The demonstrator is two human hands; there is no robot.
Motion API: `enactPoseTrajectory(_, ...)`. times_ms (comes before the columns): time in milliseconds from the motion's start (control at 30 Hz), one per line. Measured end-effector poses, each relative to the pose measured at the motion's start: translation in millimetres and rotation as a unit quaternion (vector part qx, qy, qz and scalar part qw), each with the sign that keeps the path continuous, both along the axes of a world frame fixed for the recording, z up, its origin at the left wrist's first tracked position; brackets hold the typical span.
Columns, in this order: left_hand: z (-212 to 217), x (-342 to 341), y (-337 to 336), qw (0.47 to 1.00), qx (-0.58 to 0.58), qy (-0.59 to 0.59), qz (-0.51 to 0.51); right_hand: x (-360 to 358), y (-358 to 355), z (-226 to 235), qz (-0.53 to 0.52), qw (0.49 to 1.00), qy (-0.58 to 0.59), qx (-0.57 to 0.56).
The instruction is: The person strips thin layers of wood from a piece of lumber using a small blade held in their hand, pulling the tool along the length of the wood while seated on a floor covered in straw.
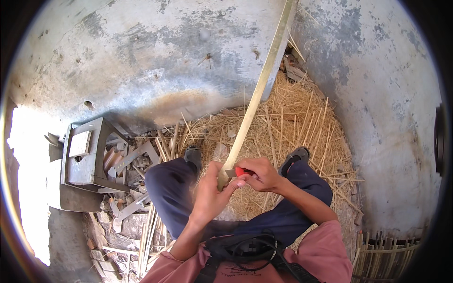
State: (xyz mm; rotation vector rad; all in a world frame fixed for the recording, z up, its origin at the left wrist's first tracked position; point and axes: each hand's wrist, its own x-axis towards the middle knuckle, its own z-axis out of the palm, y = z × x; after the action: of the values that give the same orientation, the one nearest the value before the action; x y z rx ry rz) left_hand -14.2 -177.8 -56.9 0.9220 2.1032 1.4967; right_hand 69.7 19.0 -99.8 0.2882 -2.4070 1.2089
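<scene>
Straw pile lay against grey wall; wooden stool tipped over, scrap slats beside it.

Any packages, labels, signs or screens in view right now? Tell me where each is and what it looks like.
No packages, signs or screens in view.
Print: dark marking on the pink shirt at the bottom edge, partly hidden by a black strap; too small to make out.
</scene>
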Motion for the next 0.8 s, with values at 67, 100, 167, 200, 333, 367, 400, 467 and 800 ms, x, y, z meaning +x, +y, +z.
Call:
enactPoseTrajectory(67,-0.1,-1.0,-0.7,1.0,0.006,0.02,-0.006,-1.2,-0.6,1.0,-0.004,1.0,0.004,0.009)
enactPoseTrajectory(100,-1.9,-2.1,-1.5,1.0,0.009,0.028,-0.01,-1.3,-1.2,0.6,-0.006,1.0,0.005,0.013)
enactPoseTrajectory(167,-3.4,-3.4,-1.6,0.999,-0.005,0.03,-0.02,-1.8,-1.1,0.4,-0.01,1.0,0.01,0.021)
enactPoseTrajectory(200,-4.2,-3.3,-1.9,0.999,-0.022,0.023,-0.027,-1.7,-1.3,1.4,-0.011,1.0,0.013,0.023)
enactPoseTrajectory(333,5.0,1.7,0.3,0.999,-0.008,0.04,-0.032,-1.7,-3.0,7.8,-0.024,0.998,0.035,0.041)
enactPoseTrajectory(367,2.8,2.6,1.6,0.999,0.012,0.043,-0.026,-2.2,-3.2,8.5,-0.029,0.997,0.044,0.049)
enactPoseTrajectory(400,-1.3,3.2,3.1,0.998,0.031,0.046,-0.02,-2.8,-3.5,8.7,-0.032,0.997,0.047,0.047)
enactPoseTrajectory(467,-3.8,3.5,4.3,0.997,0.046,0.054,-0.013,-3.3,-3.8,8.9,-0.038,0.997,0.053,0.043)
enactPoseTrajectory(800,-6.7,6.2,7.2,0.995,0.045,0.09,0.012,-1.2,-9.4,11.0,-0.064,0.996,0.048,0.042)
